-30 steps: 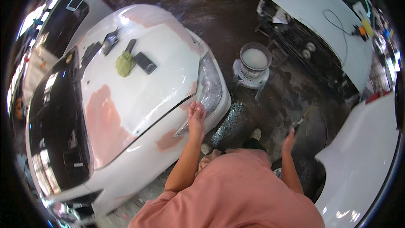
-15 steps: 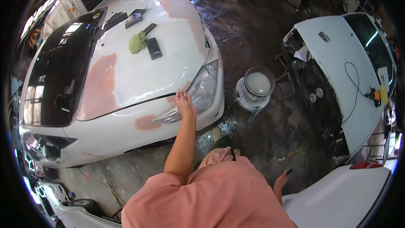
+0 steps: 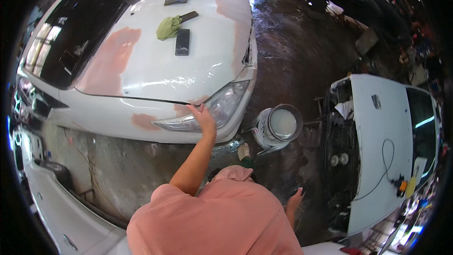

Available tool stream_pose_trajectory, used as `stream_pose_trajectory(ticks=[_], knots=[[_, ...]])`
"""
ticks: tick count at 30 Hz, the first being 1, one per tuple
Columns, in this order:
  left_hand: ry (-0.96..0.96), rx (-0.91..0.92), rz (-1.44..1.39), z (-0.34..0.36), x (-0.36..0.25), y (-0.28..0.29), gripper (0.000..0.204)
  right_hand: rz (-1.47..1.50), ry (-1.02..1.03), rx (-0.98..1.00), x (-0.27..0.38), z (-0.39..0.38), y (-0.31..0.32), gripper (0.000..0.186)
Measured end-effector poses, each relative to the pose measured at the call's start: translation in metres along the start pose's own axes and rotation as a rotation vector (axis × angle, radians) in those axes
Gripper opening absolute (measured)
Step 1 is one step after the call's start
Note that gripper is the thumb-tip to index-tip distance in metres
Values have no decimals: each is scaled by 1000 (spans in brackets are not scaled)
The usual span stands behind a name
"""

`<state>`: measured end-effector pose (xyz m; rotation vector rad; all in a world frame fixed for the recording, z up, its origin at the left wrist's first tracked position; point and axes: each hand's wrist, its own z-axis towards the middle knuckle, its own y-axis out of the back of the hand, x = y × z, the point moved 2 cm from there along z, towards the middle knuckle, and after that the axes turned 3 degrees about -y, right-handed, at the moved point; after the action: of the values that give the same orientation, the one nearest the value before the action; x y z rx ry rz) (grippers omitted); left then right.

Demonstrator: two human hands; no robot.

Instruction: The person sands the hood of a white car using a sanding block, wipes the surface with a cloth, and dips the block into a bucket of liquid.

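My left hand [image 3: 204,119] reaches forward to the white car, its fingers stretched out at the hood's front corner above the headlight [image 3: 221,105]. The fingertips touch the seam there, beside a pinkish patch [image 3: 198,99] on the paint. Low on my right side, my right hand [image 3: 294,201] is closed on a small dark object [image 3: 297,191], too small to name. On the white hood [image 3: 165,68] lie a green cloth [image 3: 168,28], a black block [image 3: 182,42] and a narrower dark block [image 3: 189,16].
A bucket of cloudy liquid [image 3: 283,123] sits on a stool [image 3: 262,134] right of the bumper. Further right, a white car [image 3: 384,146] with its front stripped carries a corded yellow-and-black tool [image 3: 400,186]. A grey car body [image 3: 61,210] stands at lower left. The floor looks wet.
The view has turned and shifted, so the car sits higher and the bucket lower. My left hand stays at the hood corner, its thumb and fingers more spread. My right hand keeps the dark object.
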<state>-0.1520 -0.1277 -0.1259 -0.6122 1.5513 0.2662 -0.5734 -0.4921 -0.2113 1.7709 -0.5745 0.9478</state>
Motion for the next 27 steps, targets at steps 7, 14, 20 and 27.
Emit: stream_pose_trajectory(ticks=[7, 14, 20, 27], knots=[[-251, -199, 559, 15, 17, -15, 83, -161, 13, 73, 79, 97, -20, 72], [-231, -307, 544, 7, 16, -38, 81, -171, 101, 124, 93, 157, -37, 68], [-159, -357, 608, 3, 27, -53, 80, -227, 101, 391, 162, 181, -63, 77], [-18, -480, 43, 0, 3, -79, 76, -277, 130, 514, 184, 254, -90, 81]])
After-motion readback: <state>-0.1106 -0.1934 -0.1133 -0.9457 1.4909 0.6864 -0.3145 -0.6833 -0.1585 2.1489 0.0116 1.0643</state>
